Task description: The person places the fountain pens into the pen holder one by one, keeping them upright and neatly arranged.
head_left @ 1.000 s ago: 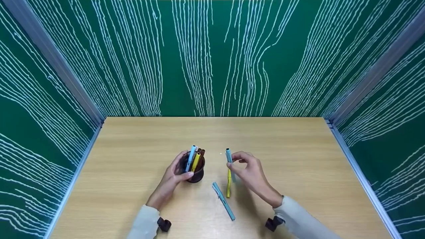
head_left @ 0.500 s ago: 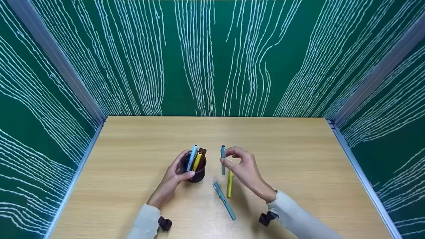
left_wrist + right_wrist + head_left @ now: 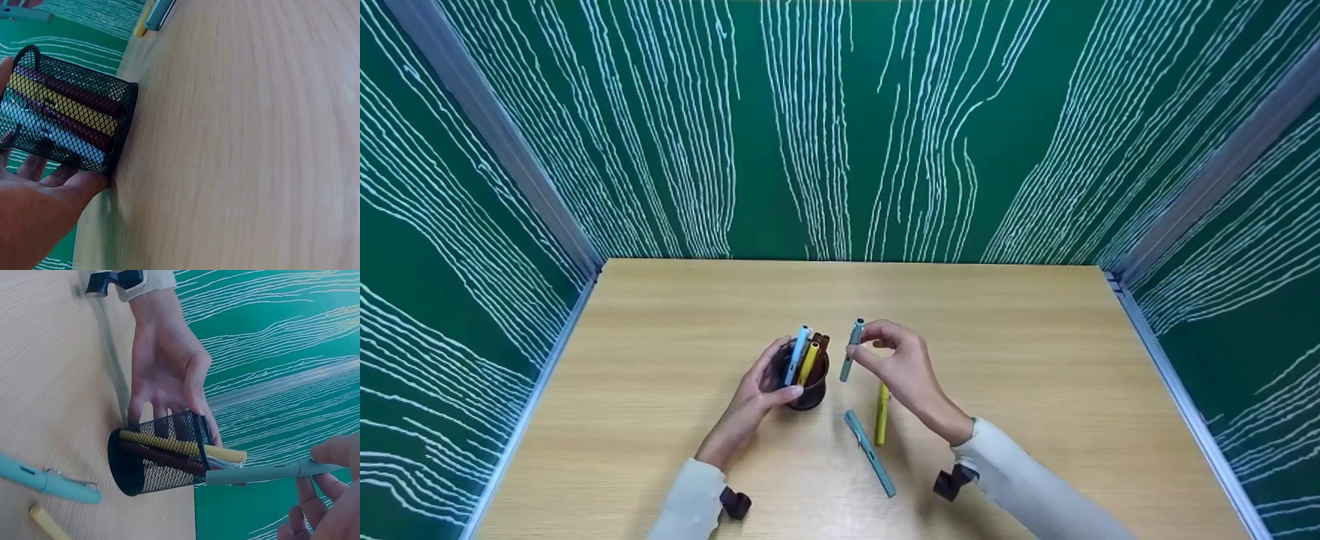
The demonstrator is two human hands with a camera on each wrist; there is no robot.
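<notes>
A black mesh pen cup [image 3: 808, 382] [image 3: 70, 129] [image 3: 154, 458] stands near the middle of the wooden table [image 3: 1035, 360]. It holds light blue, yellow and brown pens [image 3: 804, 355]. My left hand [image 3: 754, 397] [image 3: 169, 377] grips the cup from its left side. My right hand [image 3: 904, 367] pinches a grey-teal pen [image 3: 850, 351] [image 3: 264, 472] by its upper part and holds it tilted in the air, its lower end just right of the cup's rim. Below that hand, a yellow pen [image 3: 881, 414] and a teal pen [image 3: 870, 452] [image 3: 48, 481] lie on the table.
Green panels with white wavy lines [image 3: 840, 127] wall in the table at the back and both sides, joined by grey metal corner posts [image 3: 495, 142]. Bare wood stretches behind and to either side of the hands.
My right hand has lifted the grey-teal pen and carried it left, from above the yellow pen to the cup's right rim, tilting it. The left hand stays on the cup.
</notes>
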